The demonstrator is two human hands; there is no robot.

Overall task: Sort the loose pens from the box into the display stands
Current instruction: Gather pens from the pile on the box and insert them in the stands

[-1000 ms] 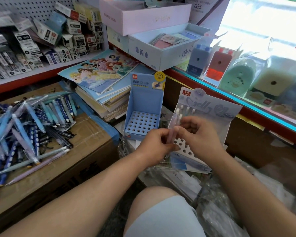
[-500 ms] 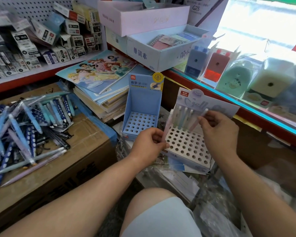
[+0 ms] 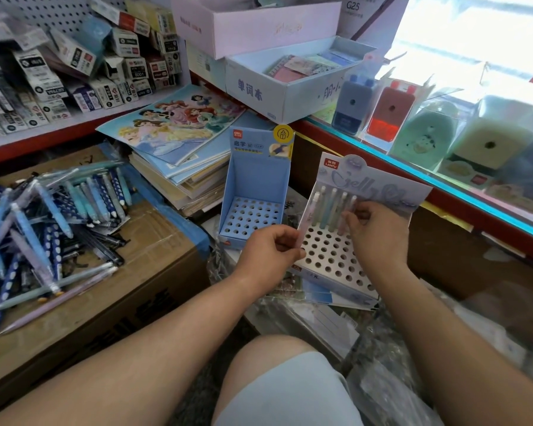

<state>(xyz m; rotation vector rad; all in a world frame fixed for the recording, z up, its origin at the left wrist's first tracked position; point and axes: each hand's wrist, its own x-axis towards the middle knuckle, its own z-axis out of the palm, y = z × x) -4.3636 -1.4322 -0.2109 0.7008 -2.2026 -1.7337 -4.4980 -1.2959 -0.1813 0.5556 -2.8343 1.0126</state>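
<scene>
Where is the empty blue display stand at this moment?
The blue display stand is at the centre of the head view, right of the stack of books, left of the white stand, just beyond the left hand.

left hand (image 3: pixel 271 252) is pinching a pen (image 3: pixel 309 215) in thumb and fingers | right hand (image 3: pixel 379 233) is holding its fingers bent | both arms are sticking out in front

Loose pens (image 3: pixel 43 229) lay heaped on the cardboard box (image 3: pixel 142 272). The blue display stand (image 3: pixel 256 186) stood empty; the white display stand (image 3: pixel 336 259) held a back row of pastel pens (image 3: pixel 331 207), a pink pen (image 3: pixel 307 221) tilted beside.
</scene>
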